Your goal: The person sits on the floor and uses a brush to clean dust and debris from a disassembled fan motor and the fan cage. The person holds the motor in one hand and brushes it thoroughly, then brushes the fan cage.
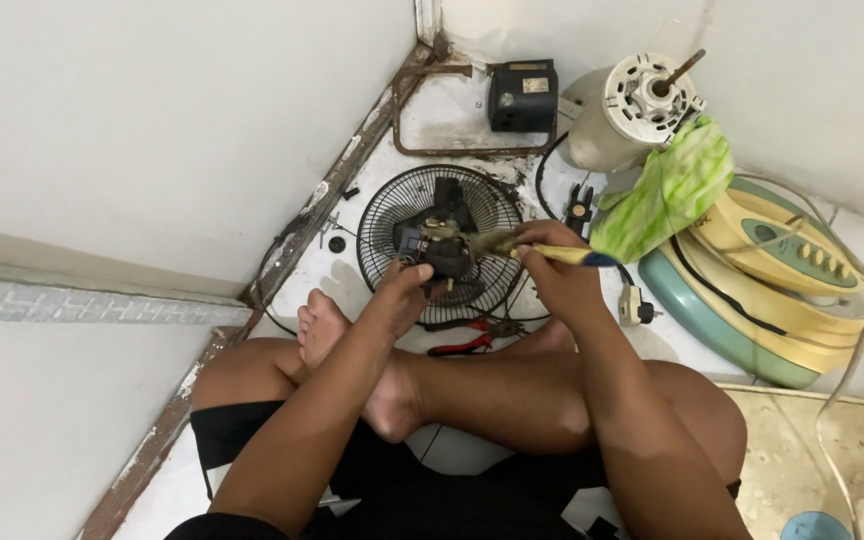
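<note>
Person seated cross-legged on a white floor [452, 125], viewed from above. The left hand [404, 290] is closed around the underside of a small dark motor [439, 248], holding it up over a black fan grille [407, 205] that lies flat on the floor just beyond the hand. The right hand [552, 262] is clenched on the yellow handle of a brush [527, 250], with the blue end of the handle sticking out to the right of the fist and the bristles reaching left onto the motor. The two hands are near each other, with the motor between them. Below the hands, near the bare foot [324, 325], red-handled pliers [462, 345] lie on the floor, partly hidden by the forearms. Beyond the right hand, a black clip-like tool [579, 208] rests on the floor; what it is exactly cannot be told. Right of the right hand sits a white plug [634, 305], and further right a green-and-cream fan base [752, 290] with a row of buttons. A green cloth [667, 190] is draped over the near end of that base. Well beyond the hands, in the corner, stand a black box-shaped unit [522, 95] and a larger white motor [627, 110] with its shaft pointing up. A rusty wire frame [412, 110] lies left of the black unit, against the wall [152, 120].
</note>
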